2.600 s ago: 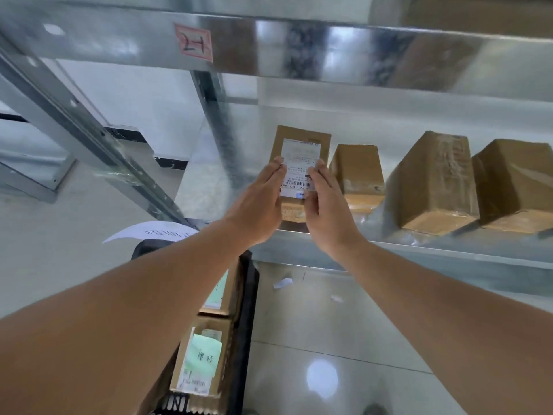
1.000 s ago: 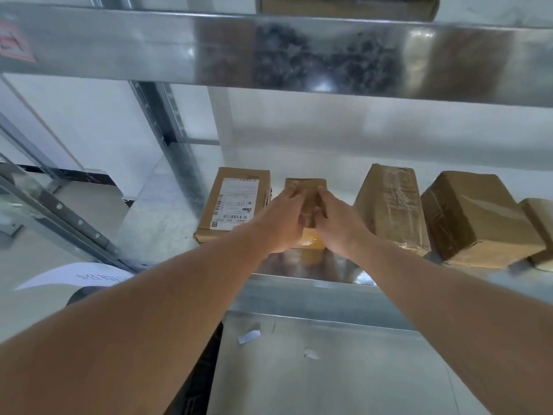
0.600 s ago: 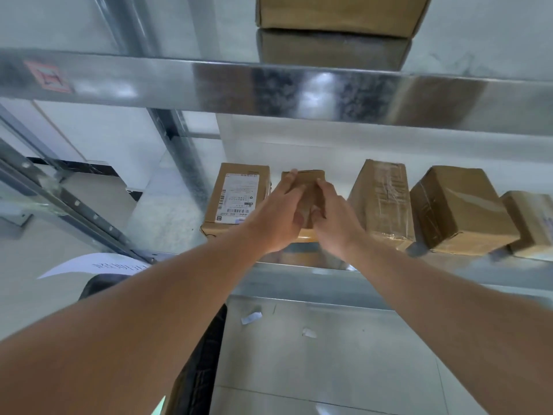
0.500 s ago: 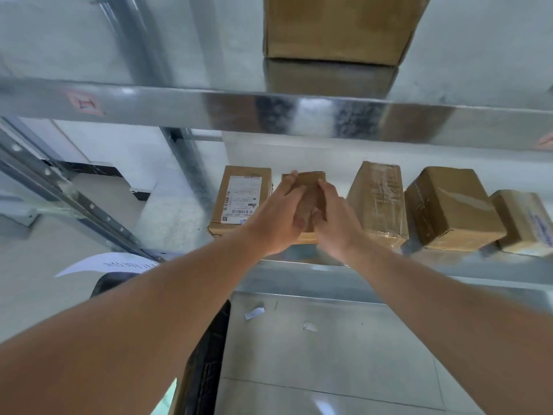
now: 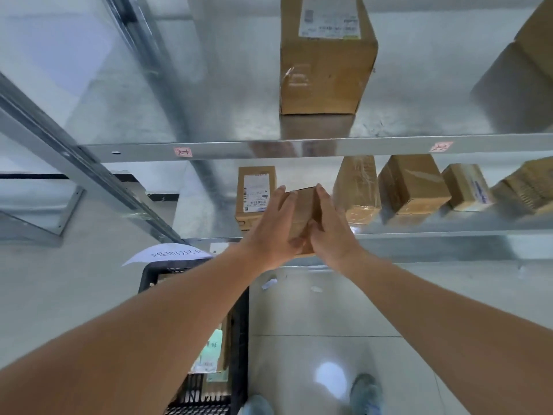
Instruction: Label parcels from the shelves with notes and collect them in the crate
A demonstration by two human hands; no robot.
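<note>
Parcel: a small brown box (image 5: 303, 215) was at the near edge of the lower shelf (image 5: 434, 232), between both hands, its long axis running far to near.
Grip: the left hand (image 5: 273, 229) and right hand (image 5: 330, 232) clamped its two sides, fingers pointing far, thumbs at its near end.
Neighbours: a labelled box (image 5: 254, 194) just left, a taped box (image 5: 356, 187) just right.
Crate: the black crate (image 5: 239, 330) sat on the floor, near and left, below the left forearm.
Judgement: the parcel probably had to come out toward the person, then down and left.

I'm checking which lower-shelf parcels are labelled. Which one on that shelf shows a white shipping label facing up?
The leftmost parcel, lying flat just left of the small box held between the left hand and right hand. The parcels to the right show plain or taped cardboard.
</note>
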